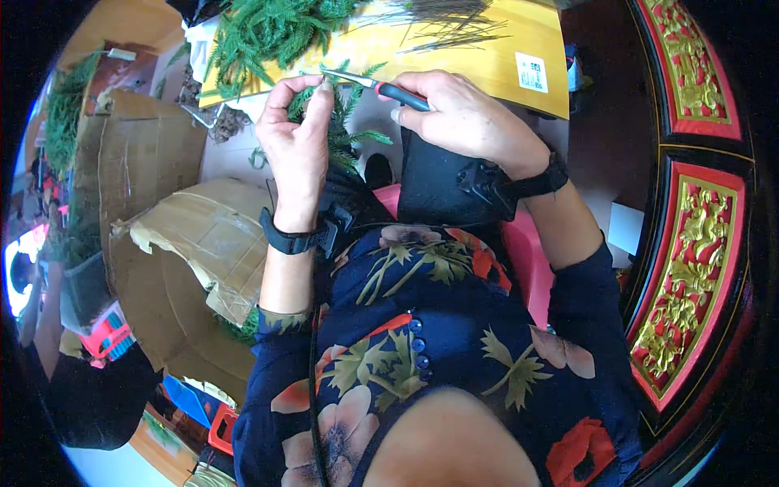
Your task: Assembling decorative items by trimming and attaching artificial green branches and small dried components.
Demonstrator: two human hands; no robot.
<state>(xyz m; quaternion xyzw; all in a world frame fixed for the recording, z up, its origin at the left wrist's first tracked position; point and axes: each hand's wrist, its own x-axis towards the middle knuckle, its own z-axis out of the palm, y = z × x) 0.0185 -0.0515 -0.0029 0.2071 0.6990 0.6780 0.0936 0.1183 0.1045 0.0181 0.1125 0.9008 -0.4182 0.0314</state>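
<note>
My right hand [475, 118] is wrapped round the handles of a pair of long-nosed pliers [404, 97], dark with a touch of red. Their slim metal jaws point left and reach the fingertips of my left hand [294, 138]. Thumb and forefinger of that hand are pinched together on a green fern-like artificial sprig [347, 130], whose leafy fronds hang below the pliers between my hands. What exactly lies between the jaws is too small to make out. Both hands are just in front of the yellow table [507, 61].
A heap of green sprigs [272, 32] and a bundle of thin dark wires [442, 20] lie on the table. To the left stands a torn open cardboard box [207, 235] with greenery inside. Red and gold carved panels [694, 268] line the right. Another person's arm [49, 300] shows far left.
</note>
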